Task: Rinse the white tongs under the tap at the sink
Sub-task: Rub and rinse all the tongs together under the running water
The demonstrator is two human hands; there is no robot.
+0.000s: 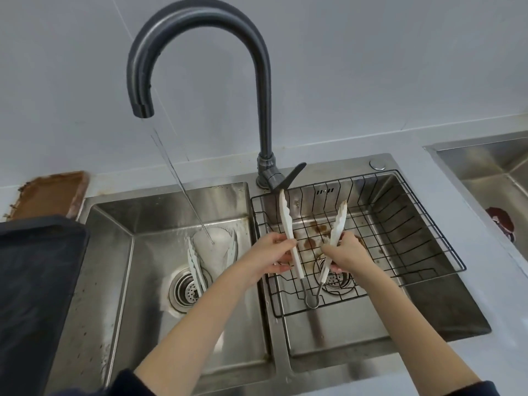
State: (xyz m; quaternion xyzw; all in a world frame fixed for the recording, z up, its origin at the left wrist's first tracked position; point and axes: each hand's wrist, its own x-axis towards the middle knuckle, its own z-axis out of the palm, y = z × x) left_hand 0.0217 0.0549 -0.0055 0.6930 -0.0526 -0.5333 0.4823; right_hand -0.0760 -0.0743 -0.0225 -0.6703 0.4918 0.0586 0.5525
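White tongs (287, 224) are in both your hands over the right basin, above the black wire rack (400, 224), arms spread in a V with the metal hinge loop low toward you. Your left hand (275, 252) has its grip pinched around the left arm; your right hand (345, 254) has its grip closed around the right arm. Tips point away from you, toward the tap base. Dark tap (200, 52) arcs over to the left basin, water running from the spout into it, well apart from the held tongs. Stainless sink (263, 324) is a double one; a second white pair of tongs (195, 267) lies in the left basin by the drain, near the stream. Brown stains on right basin floor under the rack. Dark tray (37, 281) sits on the table at left.
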